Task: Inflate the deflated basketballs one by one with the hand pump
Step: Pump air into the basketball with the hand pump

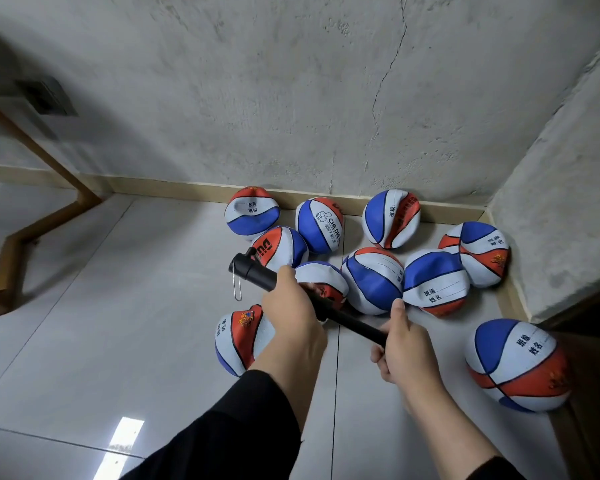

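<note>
Above slack basketballs, left hand and right hand grip pump.

"CHILDREN" on a basketball

I'm looking at a bare indoor corner, prob. a stairwell or storage nook in a school/sports bldg: rough cracked concrete wall far, glossy grey tile floor w/ beige skirting, wooden stair rail left, kids' basketballs w/ class/name labels heaped in the far right corner.
</note>
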### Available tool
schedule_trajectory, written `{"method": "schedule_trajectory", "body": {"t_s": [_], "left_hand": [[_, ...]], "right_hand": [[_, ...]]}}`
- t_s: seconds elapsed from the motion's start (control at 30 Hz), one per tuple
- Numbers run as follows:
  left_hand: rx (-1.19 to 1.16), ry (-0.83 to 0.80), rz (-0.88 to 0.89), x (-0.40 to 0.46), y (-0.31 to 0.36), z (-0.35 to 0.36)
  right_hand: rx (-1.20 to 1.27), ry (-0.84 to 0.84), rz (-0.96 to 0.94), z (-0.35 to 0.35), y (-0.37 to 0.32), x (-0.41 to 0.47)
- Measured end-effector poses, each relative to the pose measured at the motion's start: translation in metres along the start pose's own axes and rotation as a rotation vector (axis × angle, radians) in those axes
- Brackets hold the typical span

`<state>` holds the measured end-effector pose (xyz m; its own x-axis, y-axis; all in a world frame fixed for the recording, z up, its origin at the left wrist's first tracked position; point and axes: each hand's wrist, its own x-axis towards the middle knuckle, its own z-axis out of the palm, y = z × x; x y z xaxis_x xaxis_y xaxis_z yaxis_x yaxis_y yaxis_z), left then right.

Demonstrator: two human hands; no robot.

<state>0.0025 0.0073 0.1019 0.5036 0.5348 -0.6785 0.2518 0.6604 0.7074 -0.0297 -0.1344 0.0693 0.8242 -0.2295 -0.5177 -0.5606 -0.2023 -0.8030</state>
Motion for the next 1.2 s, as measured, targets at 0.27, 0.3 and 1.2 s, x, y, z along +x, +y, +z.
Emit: {"method": "schedule_trajectory", "body": {"t_s": [0.27,0.3,1.2], "left_hand": [[0.007,-0.049,-0.035,-0.029,-0.020,0.003],[-0.004,-0.057,-0.038,-0.031,-0.022,0.004],[0.027,-0.139,-0.067,-0.043,-0.014,0.008]], "right_hand": [[-0.055,-0.014,-0.067,0.021,0.005,0.002],[-0.065,-0.009,-0.096,0.022,0.003,0.001],[-0.088,-0.053,-0.223,0.015,-0.025,-0.011]]}}
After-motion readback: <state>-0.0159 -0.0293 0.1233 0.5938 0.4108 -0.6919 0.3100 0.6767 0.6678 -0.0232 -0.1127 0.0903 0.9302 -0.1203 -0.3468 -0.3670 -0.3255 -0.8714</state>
